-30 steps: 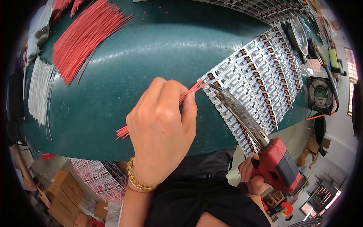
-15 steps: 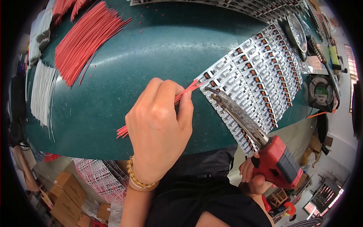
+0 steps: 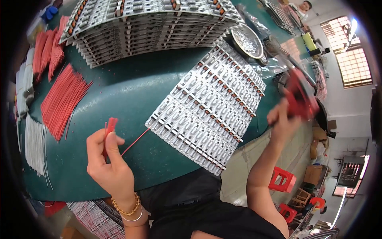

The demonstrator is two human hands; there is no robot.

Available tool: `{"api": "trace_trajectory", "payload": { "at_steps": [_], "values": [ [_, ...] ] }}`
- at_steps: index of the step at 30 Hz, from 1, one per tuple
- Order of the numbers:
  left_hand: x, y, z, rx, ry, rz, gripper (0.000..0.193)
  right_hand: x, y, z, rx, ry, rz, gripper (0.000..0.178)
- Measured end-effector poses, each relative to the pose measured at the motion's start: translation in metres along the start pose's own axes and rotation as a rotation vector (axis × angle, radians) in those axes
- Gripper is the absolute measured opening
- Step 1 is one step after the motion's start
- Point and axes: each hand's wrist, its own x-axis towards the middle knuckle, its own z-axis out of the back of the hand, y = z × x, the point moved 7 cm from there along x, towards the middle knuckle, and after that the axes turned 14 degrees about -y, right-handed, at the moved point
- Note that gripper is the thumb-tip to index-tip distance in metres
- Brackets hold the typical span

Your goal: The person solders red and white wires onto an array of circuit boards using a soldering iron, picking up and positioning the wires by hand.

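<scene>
Right now we see our left hand (image 3: 109, 165) closed around a small bunch of red wires (image 3: 110, 126), pinched between thumb and fingers, with the wire ends sticking up above the thumb. One single red wire (image 3: 135, 142) runs from that hand across the green table (image 3: 131, 85) to the near corner of a flat panel of metal strips (image 3: 209, 115), which lies at a slant near the table's front edge. The left wrist is bent back, with a gold bracelet (image 3: 125, 207) around it, and the forearm comes up from the lower edge.

Our right hand (image 3: 283, 119) is raised off the table past the right end of the panel, fingers wrapped around a red tool (image 3: 299, 95) that is blurred; we cannot make out its tip. The right forearm rises steeply from the lower right.

Farther out, a loose pile of red wires (image 3: 61, 99) lies on the left of the table, with a bundle of white wires (image 3: 35, 145) beside it near the edge. A tall stack of strip panels (image 3: 147, 28) sits at the back, and a round metal dish (image 3: 246, 40) is just to its right. Below the table on the right, red plastic stools (image 3: 283, 179) stand on the floor, with brown cardboard boxes (image 3: 318, 137) further off by the wall.
</scene>
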Motion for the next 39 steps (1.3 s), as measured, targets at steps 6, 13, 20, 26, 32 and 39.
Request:
{"api": "trace_trajectory", "payload": {
  "at_steps": [6, 13, 20, 26, 32, 39],
  "values": [
    [-0.007, 0.018, -0.004, -0.034, 0.211, 0.092, 0.005, 0.006, -0.01, -0.012, 0.132, 0.024, -0.115, 0.027],
    [-0.018, 0.001, -0.016, 0.088, 0.346, -0.098, 0.01, -0.101, 0.017, 0.032, 0.535, 0.433, -0.241, 0.066],
    [-0.022, -0.002, -0.027, 0.185, 0.381, -0.179, 0.01, -0.167, 0.029, 0.03, 0.389, 0.756, -0.353, 0.09],
    [-0.021, 0.002, -0.028, 0.18, 0.381, -0.186, 0.011, -0.18, 0.015, 0.023, 0.371, 0.754, -0.714, 0.064],
    [-0.02, 0.001, -0.027, 0.145, 0.365, -0.145, 0.01, -0.186, 0.003, 0.052, 0.117, 0.722, -0.613, 0.065],
    [-0.021, 0.001, -0.027, 0.174, 0.368, -0.213, 0.013, -0.177, 0.028, 0.021, 0.369, 0.678, -0.705, 0.057]
  ]
}}
